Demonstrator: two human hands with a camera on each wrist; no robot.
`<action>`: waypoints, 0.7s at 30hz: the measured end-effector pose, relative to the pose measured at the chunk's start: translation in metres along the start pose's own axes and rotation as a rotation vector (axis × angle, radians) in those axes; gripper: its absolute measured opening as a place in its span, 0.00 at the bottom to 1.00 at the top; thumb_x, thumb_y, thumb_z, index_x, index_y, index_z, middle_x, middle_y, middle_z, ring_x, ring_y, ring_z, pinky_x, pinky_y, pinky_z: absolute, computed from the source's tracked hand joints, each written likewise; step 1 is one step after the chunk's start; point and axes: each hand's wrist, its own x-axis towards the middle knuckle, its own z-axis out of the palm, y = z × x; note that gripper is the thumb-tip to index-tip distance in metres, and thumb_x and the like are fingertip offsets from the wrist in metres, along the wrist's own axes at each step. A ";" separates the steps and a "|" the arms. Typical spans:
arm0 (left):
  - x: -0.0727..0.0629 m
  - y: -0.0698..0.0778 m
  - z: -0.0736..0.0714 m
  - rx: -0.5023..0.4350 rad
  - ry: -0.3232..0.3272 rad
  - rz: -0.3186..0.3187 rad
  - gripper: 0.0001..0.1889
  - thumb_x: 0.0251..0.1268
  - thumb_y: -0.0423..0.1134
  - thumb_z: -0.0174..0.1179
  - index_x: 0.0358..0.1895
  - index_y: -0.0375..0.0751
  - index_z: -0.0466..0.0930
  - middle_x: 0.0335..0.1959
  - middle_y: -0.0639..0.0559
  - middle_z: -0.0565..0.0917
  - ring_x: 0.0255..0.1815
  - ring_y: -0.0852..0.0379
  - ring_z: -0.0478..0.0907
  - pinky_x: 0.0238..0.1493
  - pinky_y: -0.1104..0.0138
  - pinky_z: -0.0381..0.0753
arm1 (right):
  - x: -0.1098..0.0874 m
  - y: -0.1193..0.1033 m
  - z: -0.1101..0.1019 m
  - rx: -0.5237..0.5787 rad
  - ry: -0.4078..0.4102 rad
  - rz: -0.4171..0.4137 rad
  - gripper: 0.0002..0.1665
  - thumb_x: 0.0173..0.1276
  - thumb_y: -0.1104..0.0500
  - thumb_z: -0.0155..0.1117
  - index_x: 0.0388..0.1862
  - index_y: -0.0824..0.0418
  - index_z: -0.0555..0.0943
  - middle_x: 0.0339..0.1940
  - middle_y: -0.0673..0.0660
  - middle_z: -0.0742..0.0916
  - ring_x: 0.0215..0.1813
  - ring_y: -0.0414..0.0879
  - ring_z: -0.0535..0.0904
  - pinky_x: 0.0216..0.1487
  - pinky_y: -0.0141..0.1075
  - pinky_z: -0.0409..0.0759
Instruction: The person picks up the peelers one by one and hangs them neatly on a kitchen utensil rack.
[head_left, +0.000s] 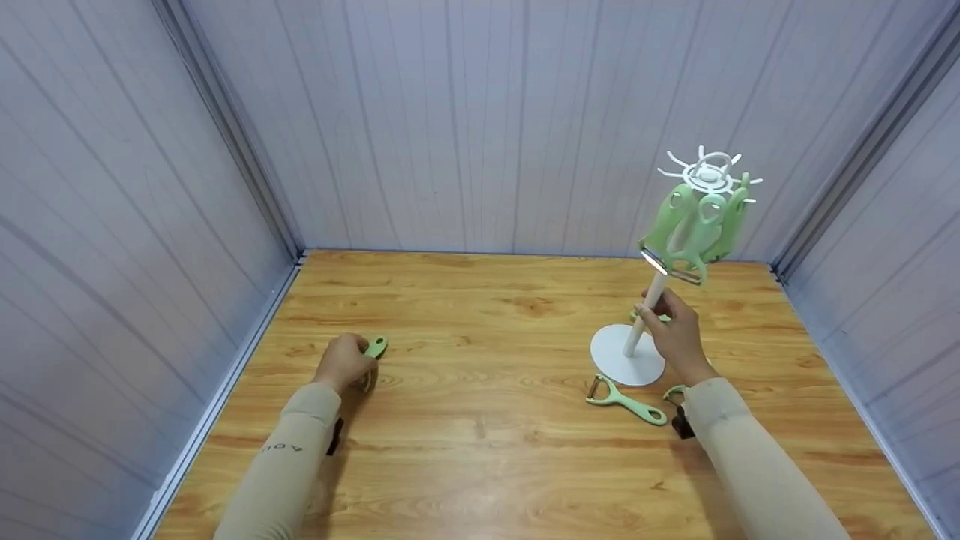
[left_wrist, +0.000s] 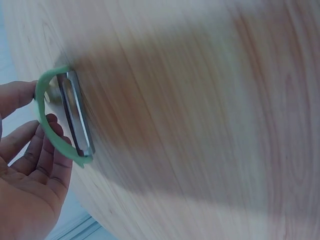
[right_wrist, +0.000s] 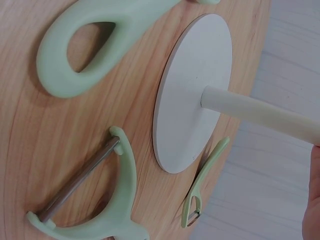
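Observation:
At the left of the table my left hand (head_left: 345, 364) pinches a green Y-shaped peeler (head_left: 376, 346). Thumb and fingers meet around its head in the left wrist view, where the metal blade (left_wrist: 75, 115) faces the wood. On the right, my right hand (head_left: 677, 330) grips the white pole (head_left: 655, 291) of a hook stand, below the hanging peelers. The stand's round base (head_left: 611, 360) is on the table. Several green peelers (head_left: 667, 217) hang from the ring of hooks (head_left: 707, 177), heads down; other hooks stick out bare.
A loose peeler (head_left: 626, 401) lies in front of the base. Another peeler (head_left: 675, 391) is partly hidden by my right wrist, and one more (right_wrist: 207, 167) lies beyond the base. Ribbed panel walls (head_left: 480, 127) enclose the wooden table (head_left: 480, 450) at back and sides.

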 end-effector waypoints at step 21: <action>-0.004 0.047 0.008 -0.122 0.033 0.092 0.23 0.78 0.34 0.64 0.71 0.31 0.80 0.55 0.38 0.86 0.48 0.49 0.83 0.48 0.62 0.86 | 0.010 0.031 0.001 0.009 -0.002 -0.007 0.08 0.78 0.67 0.69 0.52 0.68 0.85 0.38 0.62 0.88 0.38 0.32 0.80 0.41 0.21 0.78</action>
